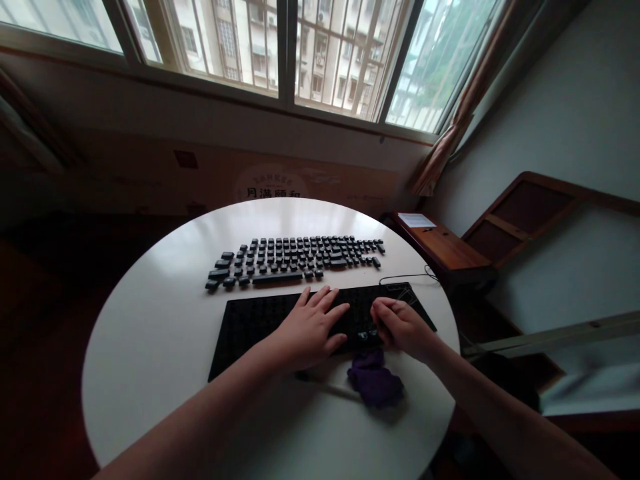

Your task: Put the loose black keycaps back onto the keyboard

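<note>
White round table (130, 333) fills the near ground; I'm reading it through the head view. Closest to my hands: purple cloth (377, 383), just nearer than my right hand (403, 328), thin rod (333, 389) running from the cloth to my left. Next out, black keyboard (250, 327), under and around both hands. Long axis crosswise, right end slanting slightly away. Left hand (307, 330) palm down near its middle, fingers spread. Right hand over its right part, so nearer that end; fingers curled, pressed together. Can't tell if they pinch the thin wire (407, 293) just beyond them. Small glinting bits (367, 335) on the keyboard, just left of the right fingertips, between the hands. Past the left fingers, loose black keycaps (277, 278) in rows, roughly parallel to the keyboard. Beyond, right: wooden side table (450, 250). Farthest ahead, barred window (287, 60).
</note>
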{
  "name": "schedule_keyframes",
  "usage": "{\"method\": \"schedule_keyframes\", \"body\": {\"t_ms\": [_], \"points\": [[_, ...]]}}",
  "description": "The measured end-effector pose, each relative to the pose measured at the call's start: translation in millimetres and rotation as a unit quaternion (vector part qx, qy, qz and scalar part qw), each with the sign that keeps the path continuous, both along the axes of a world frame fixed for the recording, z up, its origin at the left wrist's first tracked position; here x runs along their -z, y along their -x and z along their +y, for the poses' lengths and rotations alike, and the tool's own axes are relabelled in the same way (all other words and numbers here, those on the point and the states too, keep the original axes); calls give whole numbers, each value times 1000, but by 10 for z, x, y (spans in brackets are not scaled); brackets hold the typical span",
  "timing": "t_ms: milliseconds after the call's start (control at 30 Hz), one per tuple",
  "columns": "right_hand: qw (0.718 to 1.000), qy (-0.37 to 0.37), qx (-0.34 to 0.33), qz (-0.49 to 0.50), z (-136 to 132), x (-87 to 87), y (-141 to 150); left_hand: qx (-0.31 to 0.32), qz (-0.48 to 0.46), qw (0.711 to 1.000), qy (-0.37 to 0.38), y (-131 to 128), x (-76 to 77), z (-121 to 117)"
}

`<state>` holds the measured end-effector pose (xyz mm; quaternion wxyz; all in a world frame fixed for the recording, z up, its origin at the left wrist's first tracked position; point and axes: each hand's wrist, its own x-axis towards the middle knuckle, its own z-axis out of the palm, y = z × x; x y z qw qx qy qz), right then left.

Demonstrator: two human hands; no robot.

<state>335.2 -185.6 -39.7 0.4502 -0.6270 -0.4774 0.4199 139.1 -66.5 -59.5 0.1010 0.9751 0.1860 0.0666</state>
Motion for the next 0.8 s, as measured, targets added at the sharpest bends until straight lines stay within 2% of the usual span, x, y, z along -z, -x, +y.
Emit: {"method": "schedule_keyframes", "body": {"t_ms": [167, 333, 400, 500, 567, 667, 800], "points": [[998, -16, 32, -47, 51, 63, 73, 1, -12, 1000, -3, 9, 18, 6], [994, 2, -31, -104, 33, 56, 64, 0, -19, 1000, -6, 16, 13, 4], [983, -30, -42, -175, -8, 52, 94, 1, -17, 1000, -4, 21, 6, 4], [946, -111, -38, -302, -94, 79, 154, 1, -19, 1000, 0, 26, 1, 3], [934, -133, -32, -329, -137, 126, 171, 0, -20, 1000, 0, 25, -3, 1], [956, -124, 1, -265, -131, 215, 138, -2, -16, 1000, 6, 16, -16, -3], [989, -99, 61, -88, -41, 282, 66, -5, -10, 1000, 8, 6, -19, 4]]}}
